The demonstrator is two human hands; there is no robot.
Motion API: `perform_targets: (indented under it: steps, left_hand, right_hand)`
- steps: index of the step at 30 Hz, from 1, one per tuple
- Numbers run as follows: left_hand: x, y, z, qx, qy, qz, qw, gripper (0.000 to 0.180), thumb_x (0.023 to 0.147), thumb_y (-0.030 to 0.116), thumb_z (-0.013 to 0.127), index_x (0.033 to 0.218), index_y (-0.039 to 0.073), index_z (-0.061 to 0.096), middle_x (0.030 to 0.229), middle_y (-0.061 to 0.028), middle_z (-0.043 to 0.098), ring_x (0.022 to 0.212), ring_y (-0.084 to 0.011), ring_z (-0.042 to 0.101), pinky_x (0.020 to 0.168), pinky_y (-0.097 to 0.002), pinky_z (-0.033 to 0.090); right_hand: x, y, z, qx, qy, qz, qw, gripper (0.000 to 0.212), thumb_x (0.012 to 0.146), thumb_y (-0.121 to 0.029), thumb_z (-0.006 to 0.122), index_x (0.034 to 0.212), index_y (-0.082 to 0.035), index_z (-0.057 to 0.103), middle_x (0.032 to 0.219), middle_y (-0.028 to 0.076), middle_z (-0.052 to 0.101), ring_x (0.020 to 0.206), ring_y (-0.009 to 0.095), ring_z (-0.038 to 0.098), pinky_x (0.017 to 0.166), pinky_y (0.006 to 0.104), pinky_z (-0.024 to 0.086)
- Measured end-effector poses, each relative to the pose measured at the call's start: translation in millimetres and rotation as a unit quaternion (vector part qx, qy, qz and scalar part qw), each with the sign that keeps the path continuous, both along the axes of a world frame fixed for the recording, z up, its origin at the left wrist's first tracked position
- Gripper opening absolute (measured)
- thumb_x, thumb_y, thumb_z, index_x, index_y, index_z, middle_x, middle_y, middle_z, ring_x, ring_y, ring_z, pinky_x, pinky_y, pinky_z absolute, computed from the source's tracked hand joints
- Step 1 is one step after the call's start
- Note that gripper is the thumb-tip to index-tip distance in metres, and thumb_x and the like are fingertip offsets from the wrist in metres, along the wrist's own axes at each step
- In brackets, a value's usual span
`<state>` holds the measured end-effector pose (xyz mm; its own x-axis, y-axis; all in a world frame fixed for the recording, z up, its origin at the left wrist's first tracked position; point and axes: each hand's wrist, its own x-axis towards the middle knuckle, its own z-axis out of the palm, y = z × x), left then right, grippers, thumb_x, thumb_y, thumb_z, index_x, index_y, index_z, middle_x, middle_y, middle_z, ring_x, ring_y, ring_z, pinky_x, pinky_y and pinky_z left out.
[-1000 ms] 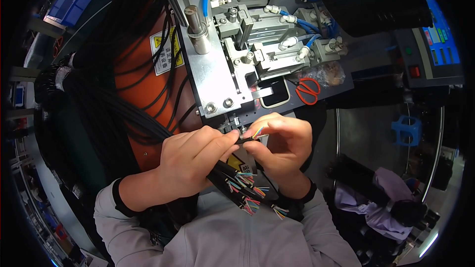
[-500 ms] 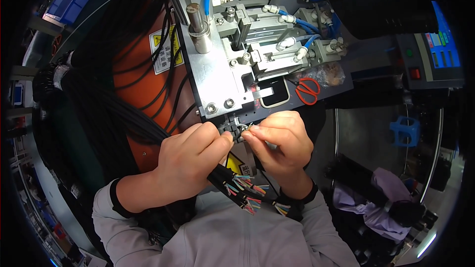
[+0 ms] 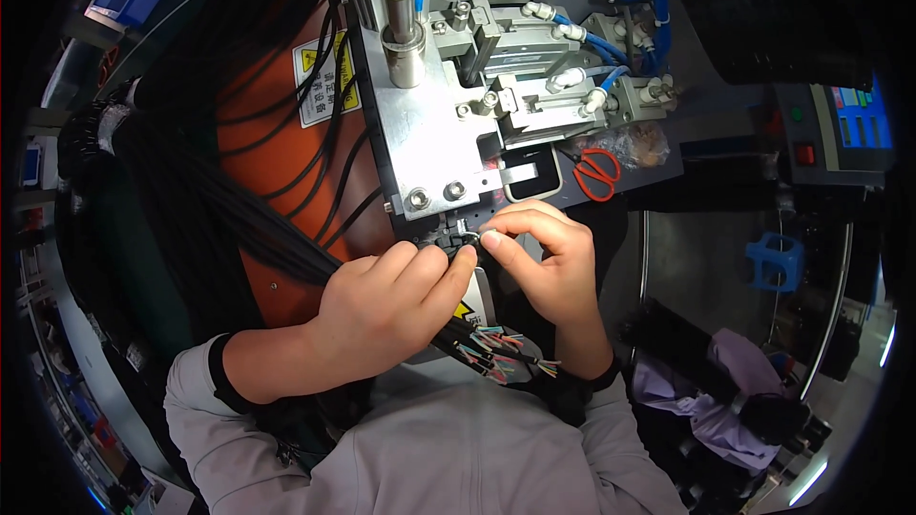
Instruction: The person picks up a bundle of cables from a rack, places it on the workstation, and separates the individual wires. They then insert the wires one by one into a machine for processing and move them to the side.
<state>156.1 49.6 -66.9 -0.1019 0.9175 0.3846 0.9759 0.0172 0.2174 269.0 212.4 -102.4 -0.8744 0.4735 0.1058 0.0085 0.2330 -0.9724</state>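
Note:
My left hand [image 3: 393, 300] is closed with its index fingertip at the small dark fixture [image 3: 448, 234] under the machine's front edge; what its curled fingers hold is hidden. Thumb and index finger of my right hand [image 3: 549, 253] pinch a thin pale wire [image 3: 473, 235] at the right side of that fixture. Below my left hand, a bundle of black cables emerges, their stripped ends fanning into coloured wires [image 3: 491, 348]. Right above both hands stands a metal machine [image 3: 429, 148] with a bright steel plate and pneumatic cylinders.
Red-handled scissors [image 3: 597, 175] lie beside a dark tray [image 3: 534, 181] on the machine bed. Many black cables [image 3: 229, 200] hang over an orange panel [image 3: 267, 148] at left. A control box with screen [image 3: 849, 124] stands far right, and a blue stool [image 3: 775, 260] is on the floor.
My left hand has moved right and its index finger reaches further toward the fixture. My right hand has shifted slightly up, its thumb and finger still pinched. The coloured wire ends have moved up and right.

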Motion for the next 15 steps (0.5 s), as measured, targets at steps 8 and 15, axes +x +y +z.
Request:
perform_targets:
  steps: [8, 15]
  left_hand:
    - [7.7, 1.7, -11.2, -0.064, 0.076, 0.072, 0.992, 0.034, 0.071, 0.011, 0.062, 0.103, 0.003, 0.066, 0.074, 0.0022, 0.045, 0.062, -0.0081, 0.046, 0.042, -0.0202, 0.032]
    - [7.2, 4.6, -12.7, -0.036, 0.086, 0.077, 0.993, 0.029, 0.072, 0.011, 0.062, 0.1, 0.003, 0.067, 0.074, 0.0024, 0.046, 0.059, -0.0081, 0.046, 0.043, -0.0203, 0.033]
  right_hand:
    - [-11.5, -10.1, -9.2, 0.23, 0.012, -0.03, 0.973, 0.008, 0.075, 0.002, 0.067, 0.073, 0.0, 0.059, 0.071, 0.01, 0.058, 0.065, 0.022, 0.055, 0.061, 0.0315, 0.044]
    - [-11.6, -14.0, -28.1, 0.21, 0.06, -0.064, 0.974, 0.008, 0.076, 0.003, 0.065, 0.075, 0.0, 0.057, 0.07, 0.008, 0.057, 0.065, 0.018, 0.053, 0.06, 0.0303, 0.042]
